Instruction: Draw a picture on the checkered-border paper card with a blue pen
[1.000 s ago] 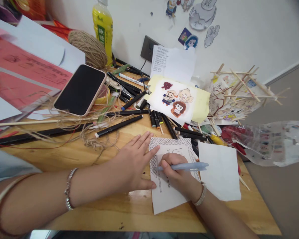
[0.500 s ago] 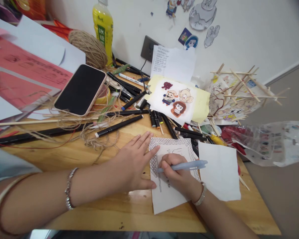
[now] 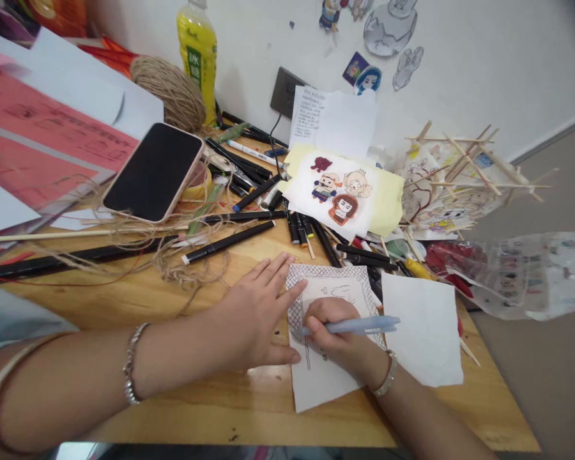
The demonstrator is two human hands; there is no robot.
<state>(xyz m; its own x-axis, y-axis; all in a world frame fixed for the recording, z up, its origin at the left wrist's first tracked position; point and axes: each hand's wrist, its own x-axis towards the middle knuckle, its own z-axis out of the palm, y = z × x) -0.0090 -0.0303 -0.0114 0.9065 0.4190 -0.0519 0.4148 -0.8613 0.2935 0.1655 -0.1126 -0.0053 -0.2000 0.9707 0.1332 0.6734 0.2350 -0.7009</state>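
Observation:
A light blue pen [image 3: 359,325] is held in my right hand [image 3: 335,332], its tip at the cross-hatched border on the left side of a white sheet of paper [image 3: 321,390]. Ink lines of a drawing and some small writing show on the sheet, partly covered by that hand. My left hand [image 3: 263,313] lies flat with fingers spread, thumb and fingertips on the sheet's left edge and the palm over the wooden table. To the right of my right hand is a blank white sheet [image 3: 424,329].
Many black markers [image 3: 230,243] lie behind the paper, under a page of coloured cartoon figures [image 3: 326,207]. A phone [image 3: 153,172], twine ball [image 3: 170,92] and yellow drink bottle [image 3: 197,57] stand at the left back. A stick frame [image 3: 460,179] and plastic bag [image 3: 531,275] are at the right.
The pen's tip has shifted slightly left and down along the hatched border, with my right hand moving a little. My left hand stays in place.

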